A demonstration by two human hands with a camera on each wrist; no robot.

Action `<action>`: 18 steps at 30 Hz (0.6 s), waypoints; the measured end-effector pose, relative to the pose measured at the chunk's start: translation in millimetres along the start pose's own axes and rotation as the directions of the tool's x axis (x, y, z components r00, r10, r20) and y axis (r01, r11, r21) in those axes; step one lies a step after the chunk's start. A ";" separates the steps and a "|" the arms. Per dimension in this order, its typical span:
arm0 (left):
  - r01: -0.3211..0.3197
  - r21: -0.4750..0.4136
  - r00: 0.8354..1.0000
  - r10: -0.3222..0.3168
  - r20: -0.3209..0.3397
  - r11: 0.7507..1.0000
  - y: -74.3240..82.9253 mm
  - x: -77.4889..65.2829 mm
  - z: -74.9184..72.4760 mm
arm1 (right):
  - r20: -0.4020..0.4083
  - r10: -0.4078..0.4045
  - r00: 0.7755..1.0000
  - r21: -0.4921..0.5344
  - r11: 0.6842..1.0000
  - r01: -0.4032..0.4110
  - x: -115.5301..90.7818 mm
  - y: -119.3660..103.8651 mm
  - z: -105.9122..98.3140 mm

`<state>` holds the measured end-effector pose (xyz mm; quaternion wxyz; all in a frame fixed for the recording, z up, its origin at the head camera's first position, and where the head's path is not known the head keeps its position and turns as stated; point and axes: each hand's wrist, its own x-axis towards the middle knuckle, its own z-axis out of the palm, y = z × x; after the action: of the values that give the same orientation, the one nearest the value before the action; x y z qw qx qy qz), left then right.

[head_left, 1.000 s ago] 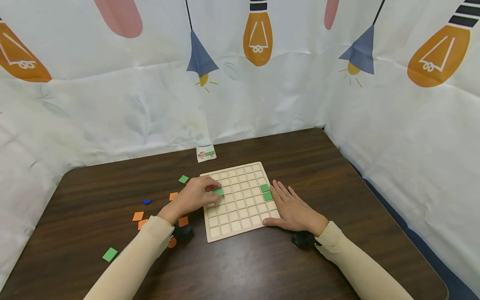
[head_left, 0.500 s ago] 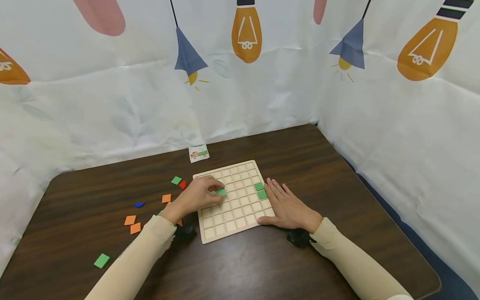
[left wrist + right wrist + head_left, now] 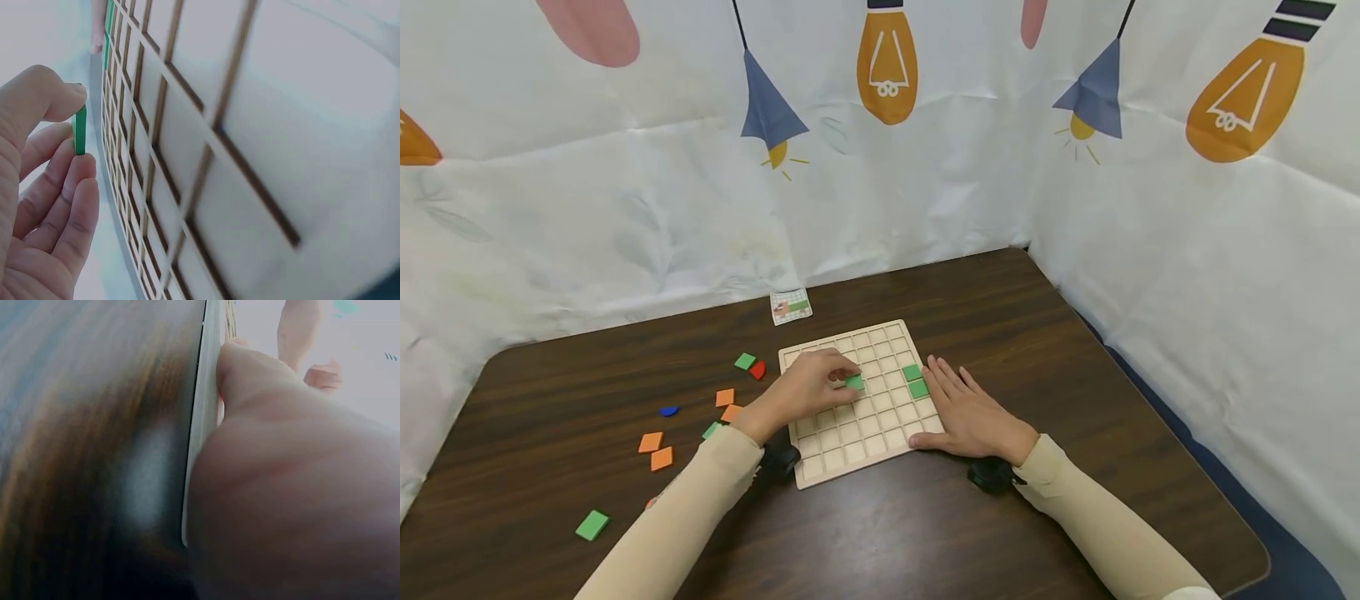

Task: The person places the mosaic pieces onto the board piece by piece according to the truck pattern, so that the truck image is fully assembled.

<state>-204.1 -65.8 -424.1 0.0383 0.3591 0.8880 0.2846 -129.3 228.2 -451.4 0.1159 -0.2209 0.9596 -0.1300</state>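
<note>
Head view: left hand [image 3: 810,385] pinches a flat green tile [image 3: 854,382] over a pale wooden grid board [image 3: 877,407]. Right hand [image 3: 972,418], fingers straight, touches the board's edge.

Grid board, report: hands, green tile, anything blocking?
Left hand pinches green tile over grid board. Right hand, fingers straight, at board's right edge. Two other green tiles lie beside it. Nothing seen between held tile and board.

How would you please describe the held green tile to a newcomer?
On the dark table lies a pale gridded board. Over it, the left hand pinches the green tile. Unlike two green tiles in cells beside the right hand, this one is held.
</note>
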 end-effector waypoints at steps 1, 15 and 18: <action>0.002 -0.003 1.000 -0.002 0.000 1.000 1.3 1.4 0.7 | -0.001 0.001 1.000 -0.002 1.000 -0.001 0.2 0.0 -0.1; -0.052 -0.021 0.998 0.053 0.020 0.998 11.6 21.9 13.2 | 0.014 0.005 1.000 -0.001 1.000 -0.005 0.9 -0.1 -2.5; -0.047 -0.024 0.998 0.047 0.032 0.999 14.0 25.8 15.3 | 0.021 0.010 1.000 -0.006 1.000 -0.010 0.7 -0.8 -3.7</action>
<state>-210.4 -33.4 -425.8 0.0502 0.3840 0.8752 0.2899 -130.6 227.9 -447.8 0.1258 -0.2178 0.9598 -0.1243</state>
